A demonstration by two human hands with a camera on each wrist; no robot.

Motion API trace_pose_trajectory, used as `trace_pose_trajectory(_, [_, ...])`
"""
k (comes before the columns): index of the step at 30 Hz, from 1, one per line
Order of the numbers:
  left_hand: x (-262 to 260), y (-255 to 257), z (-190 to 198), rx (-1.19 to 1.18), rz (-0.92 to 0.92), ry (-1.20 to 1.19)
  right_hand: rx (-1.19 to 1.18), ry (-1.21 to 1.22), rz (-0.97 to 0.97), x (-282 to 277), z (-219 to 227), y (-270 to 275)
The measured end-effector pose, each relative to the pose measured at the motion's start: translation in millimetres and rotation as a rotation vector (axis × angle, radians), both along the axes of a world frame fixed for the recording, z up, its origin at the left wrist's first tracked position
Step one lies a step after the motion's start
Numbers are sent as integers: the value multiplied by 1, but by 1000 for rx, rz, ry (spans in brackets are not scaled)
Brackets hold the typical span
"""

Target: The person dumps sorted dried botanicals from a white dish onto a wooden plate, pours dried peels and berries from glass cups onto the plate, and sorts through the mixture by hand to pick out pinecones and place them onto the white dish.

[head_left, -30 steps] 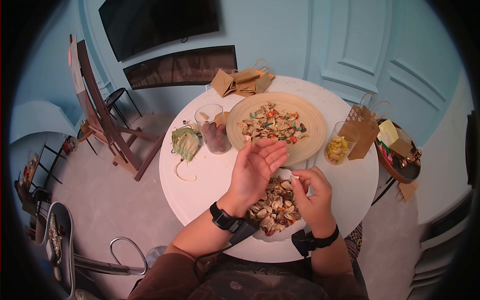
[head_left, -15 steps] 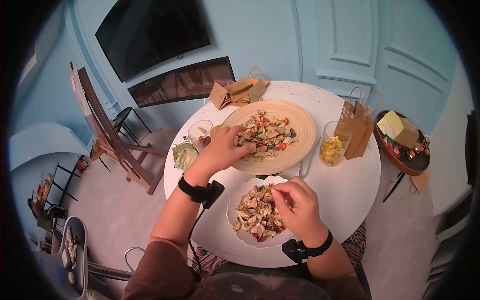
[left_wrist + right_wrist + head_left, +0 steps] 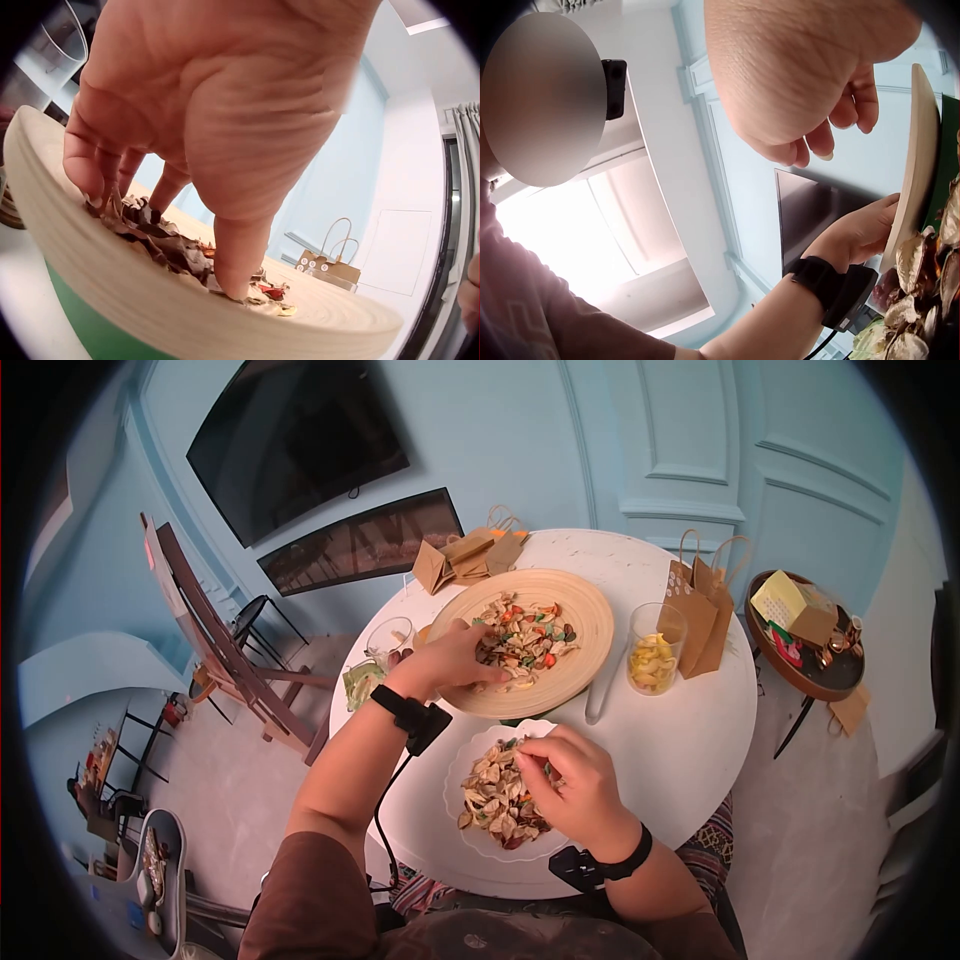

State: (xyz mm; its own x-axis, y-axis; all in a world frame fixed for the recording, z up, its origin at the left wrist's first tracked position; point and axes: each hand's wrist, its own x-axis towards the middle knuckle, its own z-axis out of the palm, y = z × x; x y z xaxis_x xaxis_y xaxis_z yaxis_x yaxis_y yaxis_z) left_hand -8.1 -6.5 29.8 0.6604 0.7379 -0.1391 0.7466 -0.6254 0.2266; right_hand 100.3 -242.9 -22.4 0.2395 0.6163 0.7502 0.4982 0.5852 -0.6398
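Dried petals [image 3: 525, 642] lie under and beside the person's left hand [image 3: 455, 658], on a wooden plate [image 3: 592, 615]; that hand is unclenched, thumb and fingers apart, fingertips dipping among them. Just left of it stand a green pouch [image 3: 362, 685] and a clear glass [image 3: 390, 632]. Nearer the body, a scalloped white dish [image 3: 456, 785] carries another heap [image 3: 500, 800]. Over its right side hovers the right hand [image 3: 578, 780], fingers bent, thumb near forefinger; whether it pinches a petal, I can't tell. Beyond it, to the right, sits a glass of yellow pieces [image 3: 652, 663].

Blue panelled wall [image 3: 520, 450], black screen [image 3: 300, 445], greyish floor [image 3: 215, 785]
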Motion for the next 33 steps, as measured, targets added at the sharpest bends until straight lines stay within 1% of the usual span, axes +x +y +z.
trace_pose_trajectory(2, [4,4,-4,3,-87,-79,2,-9,-1,0,3,-2])
trace_pose_trajectory(5, [12,9,-4,-14,-143,-120,3,-20,0,0,3,-2])
trace_pose_trajectory(9, [26,8,6,-31,-137,-209,-8,-31,-2,1,2,-2])
trace_pose_trajectory(11, [35,13,15,-109,-120,-276,-1,-25,1,0,2,-2])
trace_pose_trajectory(12, [40,16,18,-108,-120,-276,4,-20,4,0,2,-2])
trace_pose_trajectory(14, [51,25,19,37,-136,-328,12,-21,2,0,3,-2])
trace_pose_trajectory(16, [60,36,16,16,-112,-293,20,-22,1,0,3,-2])
trace_pose_trajectory(18, [66,45,10,193,-125,-167,20,-20,3,0,2,-1])
trace_pose_trajectory(19, [70,50,7,193,-127,-166,20,-19,1,0,2,-1])
trace_pose_trajectory(21, [76,61,0,4,-64,-78,18,-35,-5,1,3,-1])
trace_pose_trajectory(22, [78,62,-1,5,-65,-78,20,-35,-6,1,2,-1])
trace_pose_trajectory(24, [80,63,-5,-114,-42,-100,12,-53,-13,1,2,-1])
trace_pose_trajectory(25, [81,64,-8,-114,-42,-99,12,-52,-14,1,2,-1])
trace_pose_trajectory(27, [83,66,-16,-75,-148,-104,26,-43,0,1,2,-1])
trace_pose_trajectory(28, [83,57,-11,-76,-148,-103,25,-42,0,1,2,-1])
trace_pose_trajectory(30, [85,30,6,-41,-164,-10,31,-46,6,1,2,-1])
trace_pose_trajectory(31, [86,25,5,-41,-164,-10,31,-46,6,1,2,0])
trace_pose_trajectory(33, [88,18,1,188,-260,-72,54,-48,-2,0,0,1])
